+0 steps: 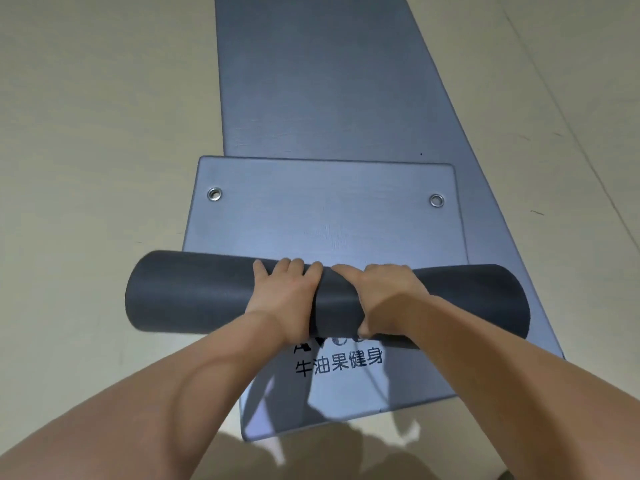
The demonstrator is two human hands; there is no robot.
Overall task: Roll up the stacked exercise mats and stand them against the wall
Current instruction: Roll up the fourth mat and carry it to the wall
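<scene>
A dark grey roll (194,292) of the top exercise mat lies crosswise in front of me. Its last flat stretch (329,213) reaches forward, with two metal eyelets (214,194) near its far end. Both hands press side by side on the middle of the roll: my left hand (287,296) and my right hand (384,296), fingers curled over the top, thumbs underneath. Under it a second blue-grey mat (311,81) lies flat and runs far ahead. Black printed characters (339,362) show on the lower mat just behind the roll.
Pale beige floor (86,133) surrounds the mats on both sides. The near edge of the lower mat (311,434) ends just in front of my knees. No wall is in view.
</scene>
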